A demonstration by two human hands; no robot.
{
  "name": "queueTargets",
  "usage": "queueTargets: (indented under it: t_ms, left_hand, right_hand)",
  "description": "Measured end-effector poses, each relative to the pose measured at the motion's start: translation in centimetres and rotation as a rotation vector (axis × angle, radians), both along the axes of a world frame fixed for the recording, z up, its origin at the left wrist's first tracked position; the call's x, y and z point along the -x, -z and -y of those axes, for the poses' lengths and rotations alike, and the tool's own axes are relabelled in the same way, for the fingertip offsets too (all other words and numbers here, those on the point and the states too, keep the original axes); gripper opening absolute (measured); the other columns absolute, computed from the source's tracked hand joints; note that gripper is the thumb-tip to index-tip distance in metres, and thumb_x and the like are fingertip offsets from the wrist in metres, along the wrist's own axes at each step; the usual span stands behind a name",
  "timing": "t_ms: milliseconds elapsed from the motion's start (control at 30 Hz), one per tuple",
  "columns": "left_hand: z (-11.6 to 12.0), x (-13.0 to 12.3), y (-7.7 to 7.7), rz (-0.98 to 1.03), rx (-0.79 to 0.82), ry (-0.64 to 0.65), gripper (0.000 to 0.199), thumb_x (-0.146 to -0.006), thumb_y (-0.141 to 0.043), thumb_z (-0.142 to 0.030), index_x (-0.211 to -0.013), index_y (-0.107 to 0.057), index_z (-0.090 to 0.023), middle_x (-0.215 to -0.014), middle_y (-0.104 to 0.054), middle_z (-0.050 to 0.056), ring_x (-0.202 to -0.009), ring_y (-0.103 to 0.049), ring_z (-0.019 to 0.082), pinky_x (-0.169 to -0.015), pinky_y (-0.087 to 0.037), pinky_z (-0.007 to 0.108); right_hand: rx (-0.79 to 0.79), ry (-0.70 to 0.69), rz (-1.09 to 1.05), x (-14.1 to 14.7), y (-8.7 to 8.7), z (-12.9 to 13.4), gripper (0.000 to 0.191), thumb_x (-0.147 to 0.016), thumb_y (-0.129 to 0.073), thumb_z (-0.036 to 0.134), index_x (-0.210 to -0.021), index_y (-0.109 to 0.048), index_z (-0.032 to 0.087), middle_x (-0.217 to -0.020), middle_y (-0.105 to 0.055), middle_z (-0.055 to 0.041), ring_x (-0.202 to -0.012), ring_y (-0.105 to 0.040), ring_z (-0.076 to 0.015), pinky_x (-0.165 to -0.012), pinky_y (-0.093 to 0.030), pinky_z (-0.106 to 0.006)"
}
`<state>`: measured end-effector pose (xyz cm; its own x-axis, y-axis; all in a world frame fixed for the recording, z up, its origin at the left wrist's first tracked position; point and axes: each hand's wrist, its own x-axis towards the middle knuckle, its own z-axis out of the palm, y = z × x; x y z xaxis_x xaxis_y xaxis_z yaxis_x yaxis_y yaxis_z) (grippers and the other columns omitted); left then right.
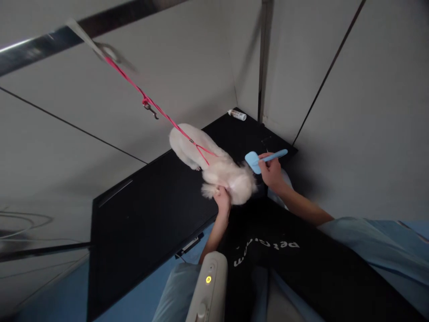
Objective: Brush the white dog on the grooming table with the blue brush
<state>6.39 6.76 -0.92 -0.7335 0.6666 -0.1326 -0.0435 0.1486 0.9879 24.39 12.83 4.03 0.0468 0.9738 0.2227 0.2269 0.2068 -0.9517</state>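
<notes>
A white dog (196, 142) stands on a black grooming table (144, 228), its fluffy head toward me and its body stretching away to the upper left. My left hand (222, 198) is closed at the side of its head, on the long fur of what looks like an ear (209, 191); the fingertips are partly hidden in fur. In my right hand (271, 172) is a light blue pet brush (252, 162), held by its handle with the broad head close beside the dog's fur. A pink grooming loop (170, 120) runs round the dog's neck.
The loop hangs from a metal bar (110, 21), with a loose metal clip (150, 110) on it. A white bottle (237, 115) lies at the table's far corner. Grey walls (355, 112) stand behind. A white device (208, 286) with a yellow light juts up before my black apron (284, 268).
</notes>
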Motion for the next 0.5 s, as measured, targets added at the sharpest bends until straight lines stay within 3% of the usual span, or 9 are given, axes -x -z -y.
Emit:
queueTargets:
  t_ms: [133,267,300,433,500]
  left_hand:
    - [0.1,0.1,-0.2,0.002,0.031,0.006,0.03,-0.081,-0.052,-0.02,-0.053,-0.041,-0.024,-0.053,-0.041,-0.005,-0.054,-0.04,0.012,-0.057,-0.032,0.026]
    - [0.4,0.0,-0.6,-0.023,0.086,-0.005,0.035,-0.083,-0.049,-0.012,-0.051,-0.041,-0.024,-0.053,-0.044,-0.004,-0.056,-0.043,0.014,-0.061,-0.035,0.027]
    - [0.5,0.0,-0.7,-0.025,0.1,-0.006,0.037,-0.084,-0.048,-0.011,-0.051,-0.039,-0.024,-0.053,-0.043,-0.004,-0.056,-0.043,0.014,-0.062,-0.035,0.027]
    - [0.7,0.2,-0.3,-0.038,0.127,0.008,0.037,-0.085,-0.051,-0.01,-0.05,-0.045,-0.022,-0.054,-0.046,-0.003,-0.058,-0.045,0.015,-0.064,-0.036,0.028]
    - [0.8,0.3,0.1,-0.061,0.136,0.026,0.037,-0.085,-0.052,-0.011,-0.05,-0.047,-0.022,-0.054,-0.047,-0.002,-0.058,-0.047,0.016,-0.064,-0.036,0.028]
  right_hand:
    - [0.121,-0.31,0.01,0.7,0.4,-0.3,0.018,-0.089,-0.066,0.037,-0.1,-0.062,0.024,-0.09,-0.073,-0.0046,-0.081,-0.07,-0.0229,-0.077,-0.06,-0.038]
    - [0.057,-0.019,-0.003,0.8,0.1,-1.5,0.018,-0.093,-0.06,0.037,-0.106,-0.06,0.024,-0.099,-0.073,-0.007,-0.087,-0.07,-0.0239,-0.083,-0.06,-0.041]
    - [0.022,-0.012,0.004,0.8,0.1,-1.5,0.019,-0.093,-0.061,0.037,-0.108,-0.06,0.025,-0.102,-0.073,-0.0075,-0.089,-0.07,-0.024,-0.084,-0.06,-0.041]
    - [0.095,-0.35,0.045,1.3,-0.1,-0.6,0.017,-0.091,-0.066,0.036,-0.103,-0.063,0.025,-0.092,-0.073,-0.0045,-0.08,-0.07,-0.0226,-0.078,-0.059,-0.038]
    - [0.124,-0.285,0.051,1.3,-0.2,-0.9,0.016,-0.092,-0.064,0.036,-0.102,-0.062,0.024,-0.091,-0.074,-0.0051,-0.08,-0.071,-0.023,-0.079,-0.059,-0.039]
